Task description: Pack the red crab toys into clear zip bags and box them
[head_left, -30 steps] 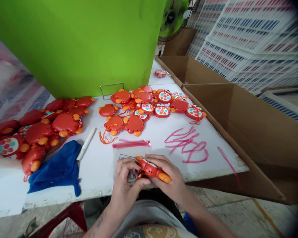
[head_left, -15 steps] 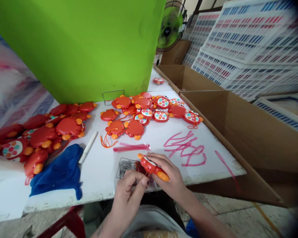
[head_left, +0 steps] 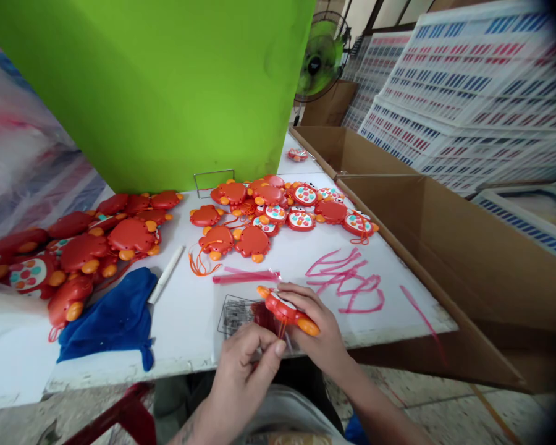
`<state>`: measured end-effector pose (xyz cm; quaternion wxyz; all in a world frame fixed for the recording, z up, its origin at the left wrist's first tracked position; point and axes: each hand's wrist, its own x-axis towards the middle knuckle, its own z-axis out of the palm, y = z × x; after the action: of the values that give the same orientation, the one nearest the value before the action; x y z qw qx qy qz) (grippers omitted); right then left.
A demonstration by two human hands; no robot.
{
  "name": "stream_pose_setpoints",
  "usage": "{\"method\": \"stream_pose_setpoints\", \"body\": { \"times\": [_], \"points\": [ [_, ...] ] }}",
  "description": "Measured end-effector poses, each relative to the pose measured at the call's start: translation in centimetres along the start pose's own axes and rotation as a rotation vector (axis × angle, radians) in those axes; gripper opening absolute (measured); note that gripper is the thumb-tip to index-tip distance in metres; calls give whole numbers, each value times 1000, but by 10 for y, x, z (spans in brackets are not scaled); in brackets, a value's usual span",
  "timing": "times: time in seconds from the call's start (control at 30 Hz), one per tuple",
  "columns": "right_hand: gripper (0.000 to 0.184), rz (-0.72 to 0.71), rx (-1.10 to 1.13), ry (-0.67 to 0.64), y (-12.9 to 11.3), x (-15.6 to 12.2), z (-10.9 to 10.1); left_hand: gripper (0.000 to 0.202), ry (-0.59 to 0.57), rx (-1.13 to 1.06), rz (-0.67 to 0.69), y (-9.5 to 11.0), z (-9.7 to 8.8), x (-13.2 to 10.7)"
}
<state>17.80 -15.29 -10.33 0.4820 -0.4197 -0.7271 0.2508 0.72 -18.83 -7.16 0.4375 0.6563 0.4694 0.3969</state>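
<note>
My right hand (head_left: 317, 324) is closed around a red crab-shaped toy (head_left: 285, 306) with orange claws, just above the front edge of the table. An orange cord (head_left: 282, 329) hangs from the toy's near side, and the thumb and fingertips of my left hand (head_left: 250, 358) pinch it. Beneath both hands lies a clear plastic bag (head_left: 220, 296) with a pink zip strip (head_left: 245, 277); dark print and something reddish show through it. Several more red crab toys (head_left: 252, 241) lie behind the bag, some face up with coloured dots, some face down.
More toys (head_left: 86, 252) are heaped at the left beside a blue cloth (head_left: 111, 315) and a white pen (head_left: 167, 275). Pink strokes (head_left: 347, 278) mark the white tabletop. Open cardboard boxes (head_left: 445, 247) border the right edge; a green panel (head_left: 167, 93) stands behind.
My left hand has shifted slightly right and keeps its pinch on the cord. The toy in my right hand has barely moved. The whole view has shifted a little.
</note>
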Motion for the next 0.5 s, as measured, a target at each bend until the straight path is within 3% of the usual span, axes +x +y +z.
{"method": "stream_pose_setpoints", "body": {
  "times": [0.17,0.5],
  "points": [
    [38,54,95,-3,2,-3,-1,29,7,-6,-81,-2,4,3],
    [31,208,191,-4,3,-4,2,22,-43,-104,-120,-7,9,5]
  ]
}}
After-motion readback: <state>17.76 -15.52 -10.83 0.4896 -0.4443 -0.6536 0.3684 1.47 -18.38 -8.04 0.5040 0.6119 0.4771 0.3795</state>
